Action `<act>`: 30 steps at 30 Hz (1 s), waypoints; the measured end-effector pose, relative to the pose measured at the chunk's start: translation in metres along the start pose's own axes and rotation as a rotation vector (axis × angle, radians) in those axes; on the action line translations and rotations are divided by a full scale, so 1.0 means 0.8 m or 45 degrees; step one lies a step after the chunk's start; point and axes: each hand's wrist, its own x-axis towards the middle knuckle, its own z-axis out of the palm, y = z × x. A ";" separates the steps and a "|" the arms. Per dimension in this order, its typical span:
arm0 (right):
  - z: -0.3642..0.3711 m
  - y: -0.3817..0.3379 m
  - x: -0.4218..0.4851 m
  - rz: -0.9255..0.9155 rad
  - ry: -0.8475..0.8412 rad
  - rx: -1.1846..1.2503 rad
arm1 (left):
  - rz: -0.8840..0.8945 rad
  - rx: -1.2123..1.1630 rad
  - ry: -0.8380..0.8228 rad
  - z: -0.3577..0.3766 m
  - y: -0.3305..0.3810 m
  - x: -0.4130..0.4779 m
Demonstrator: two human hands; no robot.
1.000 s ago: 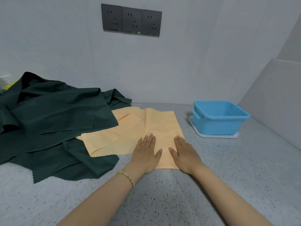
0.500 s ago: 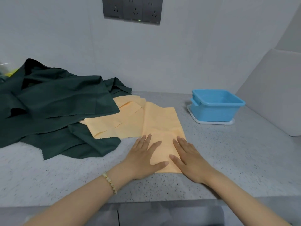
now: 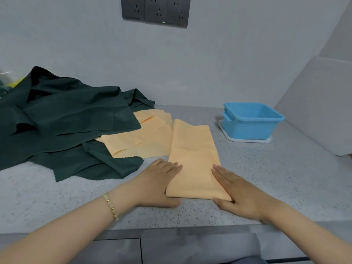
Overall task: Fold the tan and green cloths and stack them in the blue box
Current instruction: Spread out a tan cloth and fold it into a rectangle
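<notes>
Left hand (image 3: 160,181) and right hand (image 3: 238,193) slid out to the sides of the tan cloth (image 3: 194,164), both flat, gripping nothing; a sloppy lift could unfold it.

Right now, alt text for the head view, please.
A left hand and right hand rest on the near edges of a folded tan cloth on a speckled counter. Green cloths lie heaped at left; a blue box stands at right.
</notes>
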 end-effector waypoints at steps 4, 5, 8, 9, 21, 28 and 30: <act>-0.001 0.015 0.004 -0.090 0.099 -0.076 | -0.002 -0.004 -0.001 -0.006 -0.009 0.003; -0.004 0.019 0.006 -0.113 0.136 -0.071 | 0.000 -0.003 0.009 -0.007 -0.010 0.005; -0.015 0.030 0.016 -0.117 0.248 -0.001 | 0.048 0.096 0.089 -0.009 -0.015 0.018; -0.018 0.033 0.022 -0.114 0.266 0.016 | 0.056 0.158 0.114 -0.011 -0.016 0.023; -0.025 0.046 0.070 -0.080 0.173 0.108 | 0.018 0.349 -0.154 -0.026 -0.020 0.056; -0.016 0.024 0.023 -0.195 0.243 0.194 | -0.035 -0.151 -0.189 -0.027 -0.008 0.019; -0.026 0.018 0.021 -0.157 0.264 0.391 | -0.123 -0.324 -0.116 -0.034 -0.008 0.018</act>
